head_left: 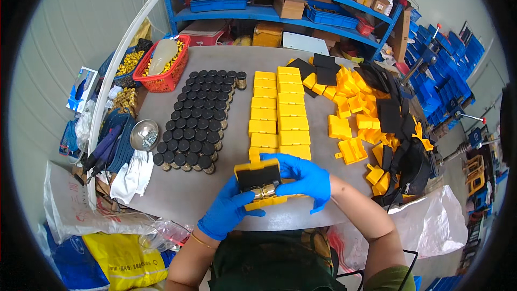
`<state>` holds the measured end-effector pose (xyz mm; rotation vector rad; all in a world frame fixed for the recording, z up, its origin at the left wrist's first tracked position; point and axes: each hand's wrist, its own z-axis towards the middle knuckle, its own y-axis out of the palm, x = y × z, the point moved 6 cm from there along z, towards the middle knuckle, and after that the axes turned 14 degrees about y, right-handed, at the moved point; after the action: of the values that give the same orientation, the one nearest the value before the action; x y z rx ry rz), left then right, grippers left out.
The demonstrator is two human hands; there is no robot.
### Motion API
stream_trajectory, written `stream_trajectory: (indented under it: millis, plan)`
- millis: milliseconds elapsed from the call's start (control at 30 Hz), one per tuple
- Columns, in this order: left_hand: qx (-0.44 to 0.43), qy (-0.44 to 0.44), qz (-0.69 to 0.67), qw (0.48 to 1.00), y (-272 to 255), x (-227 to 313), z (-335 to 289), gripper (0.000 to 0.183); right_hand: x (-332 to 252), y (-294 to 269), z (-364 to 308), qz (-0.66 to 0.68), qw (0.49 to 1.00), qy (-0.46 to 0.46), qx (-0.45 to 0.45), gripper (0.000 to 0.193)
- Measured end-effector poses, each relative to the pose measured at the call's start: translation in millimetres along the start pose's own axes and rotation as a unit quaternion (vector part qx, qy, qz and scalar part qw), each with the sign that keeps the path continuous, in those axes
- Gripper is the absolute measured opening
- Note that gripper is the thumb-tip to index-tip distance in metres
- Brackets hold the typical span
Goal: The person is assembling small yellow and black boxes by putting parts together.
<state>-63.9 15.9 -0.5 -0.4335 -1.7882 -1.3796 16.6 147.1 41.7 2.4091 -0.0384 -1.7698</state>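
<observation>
A small yellow plastic case (271,201) is held up in front of me above the table's near edge, its lid raised. Black foam (258,178) lines the lid, and a shiny brass-and-silver cylindrical metal part (264,192) sits in the case. My blue-gloved left hand (225,210) grips the case from the left, with the thumb beside the metal part. From the right, my blue-gloved right hand (306,179) closes round the case; some of its fingertips are hidden behind the lid. Just beyond stand two columns of closed yellow cases (294,124).
Black-capped cylinders (194,121) stand in rows on the grey table (231,153). Loose yellow cases (353,151) and black foam pads (325,69) are heaped right. At left are a red basket (161,82), a metal bowl (144,134) and white gloves (133,177). Blue shelves (269,15) stand behind.
</observation>
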Motion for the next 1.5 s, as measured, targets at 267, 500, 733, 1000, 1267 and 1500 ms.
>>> stream_trajectory:
  millis: [267, 500, 733, 1000, 1267, 1500]
  plan:
    - [-0.035, -0.066, -0.101, 0.992, 11, -9, -8, 0.048, 1, 11, -23, -0.376, 0.908, -0.12, 0.143, 0.056]
    - [-0.092, -0.271, -0.211, 0.935, 2, -37, -20, 0.051, -3, 27, -19, -0.347, 0.938, -0.018, 0.002, 0.058]
    - [-0.001, -0.241, 0.01, 0.97, -9, -32, -23, 0.047, 1, 42, -5, -0.398, 0.916, -0.044, 0.024, 0.055]
    - [-0.086, -0.129, 0.158, 0.975, -16, -29, -12, 0.039, 21, 50, 19, -0.635, 0.762, -0.072, 0.104, 0.052]
    - [-0.003, -0.026, 0.237, 0.971, -53, -30, 33, 0.067, 35, 5, 43, -0.667, 0.675, 0.052, 0.311, 0.049]
    - [-0.009, 0.125, 0.32, 0.939, -60, -44, 51, 0.063, -9, -67, -1, -0.432, 0.761, 0.092, 0.475, 0.041]
